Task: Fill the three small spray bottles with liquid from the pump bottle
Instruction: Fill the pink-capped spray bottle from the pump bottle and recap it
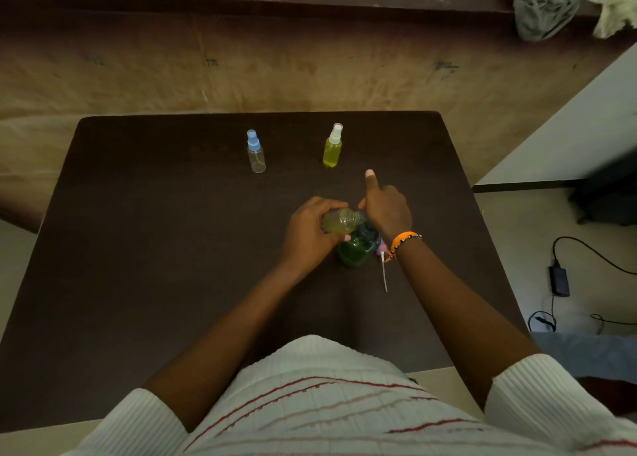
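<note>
My left hand (pixel 307 232) grips a small uncapped spray bottle (pixel 341 220), tilted on its side and partly full of yellow liquid, its neck against the top of the green pump bottle (pixel 355 250). My right hand (pixel 384 207) rests on the pump head, thumb sticking up. A purple spray cap with a white dip tube (pixel 383 266) lies on the table just right of the pump bottle. Farther back stand an empty clear bottle with a blue cap (pixel 256 152) and a yellow-filled bottle with a white cap (pixel 333 147).
Everything sits on a dark brown table (pixel 155 249) with its far edge near a wooden wall panel. A power adapter with cables (pixel 559 280) lies on the floor at the right. Grey cloth (pixel 541 7) hangs at the top right.
</note>
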{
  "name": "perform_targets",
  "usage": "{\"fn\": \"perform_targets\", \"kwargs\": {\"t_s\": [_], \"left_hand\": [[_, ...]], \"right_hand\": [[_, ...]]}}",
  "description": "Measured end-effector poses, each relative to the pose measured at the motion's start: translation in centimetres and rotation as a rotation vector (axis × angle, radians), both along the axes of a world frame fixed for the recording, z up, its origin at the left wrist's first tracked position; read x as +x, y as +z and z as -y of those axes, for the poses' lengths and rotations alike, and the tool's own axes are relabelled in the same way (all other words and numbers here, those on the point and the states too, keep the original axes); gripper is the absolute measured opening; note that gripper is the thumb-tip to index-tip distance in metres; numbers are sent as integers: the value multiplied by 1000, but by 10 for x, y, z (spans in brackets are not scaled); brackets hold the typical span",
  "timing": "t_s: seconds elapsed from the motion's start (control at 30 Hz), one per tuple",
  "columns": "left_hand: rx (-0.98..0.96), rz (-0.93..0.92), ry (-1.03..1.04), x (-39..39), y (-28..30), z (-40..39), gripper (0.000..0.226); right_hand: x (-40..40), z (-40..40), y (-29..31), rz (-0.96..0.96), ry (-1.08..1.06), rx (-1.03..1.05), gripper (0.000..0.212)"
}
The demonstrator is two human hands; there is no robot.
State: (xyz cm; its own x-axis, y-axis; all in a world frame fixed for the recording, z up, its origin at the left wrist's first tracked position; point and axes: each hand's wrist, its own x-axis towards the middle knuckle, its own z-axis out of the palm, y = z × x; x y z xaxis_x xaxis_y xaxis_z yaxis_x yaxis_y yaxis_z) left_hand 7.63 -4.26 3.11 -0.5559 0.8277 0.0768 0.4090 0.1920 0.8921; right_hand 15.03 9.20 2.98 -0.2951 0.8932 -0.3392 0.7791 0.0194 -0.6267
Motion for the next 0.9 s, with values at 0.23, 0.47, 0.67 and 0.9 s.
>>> {"fn": "perform_targets", "kwargs": {"t_s": [0.23, 0.47, 0.67, 0.9], "left_hand": [[-20, 13, -10, -1, -6, 0, 51], [18, 18, -3, -2, -1, 0, 51], [7, -3, -7, -1, -1, 1, 51], [-11, -48, -31, -2, -5, -2, 51]], "right_hand": [[-4, 3, -5, 74, 12, 171, 66], [-2, -2, -3, 14, -8, 60, 75], [-1, 1, 0, -34, -15, 10, 72], [-5, 2, -12, 57, -19, 119, 68]]}}
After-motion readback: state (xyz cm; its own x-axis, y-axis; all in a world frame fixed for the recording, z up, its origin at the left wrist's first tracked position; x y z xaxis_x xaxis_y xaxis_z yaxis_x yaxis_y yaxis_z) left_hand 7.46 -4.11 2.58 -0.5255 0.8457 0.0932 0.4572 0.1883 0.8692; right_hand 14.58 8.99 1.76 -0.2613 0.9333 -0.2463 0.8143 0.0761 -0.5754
